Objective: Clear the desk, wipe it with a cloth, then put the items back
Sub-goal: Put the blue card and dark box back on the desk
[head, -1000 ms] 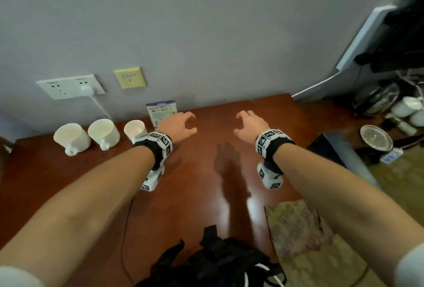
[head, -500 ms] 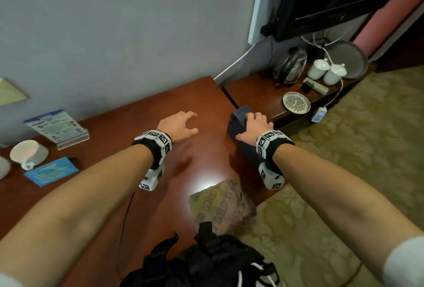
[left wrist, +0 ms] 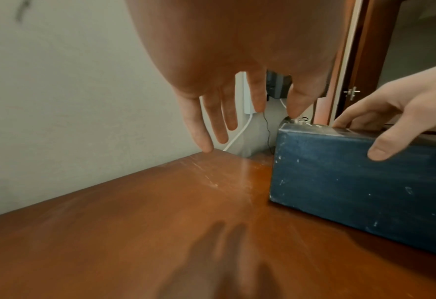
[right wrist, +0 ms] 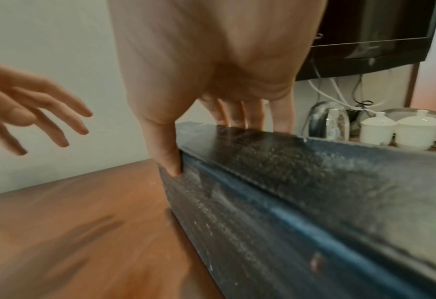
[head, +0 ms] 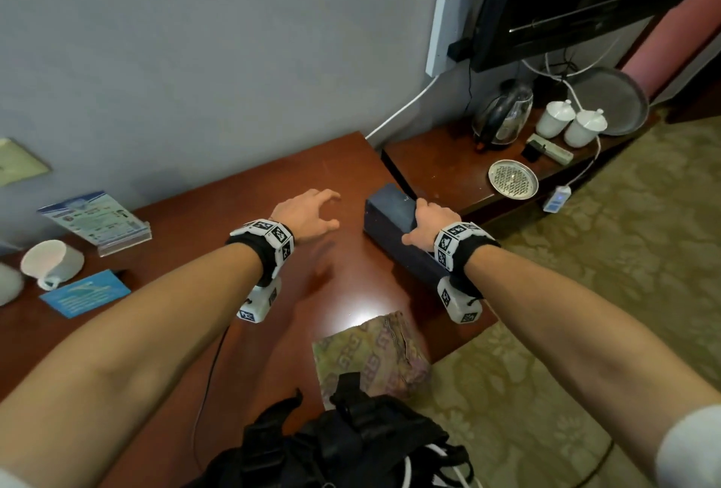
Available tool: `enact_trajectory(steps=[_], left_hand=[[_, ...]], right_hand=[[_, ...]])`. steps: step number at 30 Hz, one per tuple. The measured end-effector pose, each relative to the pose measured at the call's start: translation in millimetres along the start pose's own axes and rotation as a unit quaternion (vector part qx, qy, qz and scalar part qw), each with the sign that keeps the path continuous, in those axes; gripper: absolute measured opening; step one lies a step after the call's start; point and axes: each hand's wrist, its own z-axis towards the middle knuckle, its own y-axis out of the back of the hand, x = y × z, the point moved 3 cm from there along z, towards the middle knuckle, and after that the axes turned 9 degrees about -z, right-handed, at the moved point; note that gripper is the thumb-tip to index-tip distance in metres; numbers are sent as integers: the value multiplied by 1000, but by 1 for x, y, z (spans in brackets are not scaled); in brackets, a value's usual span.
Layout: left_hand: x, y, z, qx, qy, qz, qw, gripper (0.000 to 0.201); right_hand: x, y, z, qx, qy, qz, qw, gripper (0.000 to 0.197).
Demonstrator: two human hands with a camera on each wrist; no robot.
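Two lidded cups (head: pixel 569 123) and a kettle (head: pixel 503 116) stand beyond the desk (head: pixel 273 175).

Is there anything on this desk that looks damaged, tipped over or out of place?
Yes. The white cup at the left lies on its side. The dark blue box under the right hand is scuffed, with white specks. The desk shows pale scratches near the wall.

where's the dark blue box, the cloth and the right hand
dark blue box (left wrist: pixel 360 188), left wrist view, on its long side face
cloth (head: pixel 363 355), head view, on its folded top
right hand (head: pixel 427 224), head view, on its back
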Motion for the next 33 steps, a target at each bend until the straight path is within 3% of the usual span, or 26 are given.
enact_trajectory(steps=[9,22,28,33], left_hand=[[83,38,-45,-31,72,-52,996,68],[230,45,-142,-60,201,-172,963,87],[256,37,-171,-74,218,-206,951,76],[250,32,-178,-63,217,-207,952,69]], right_hand=[[131,34,18,-12,199,-104,974,75],[331,27,-5,-81,427,-228,871,84],[359,9,-12,-94,472,-240,843,87],[336,24,1,-26,449,-181,875,83]])
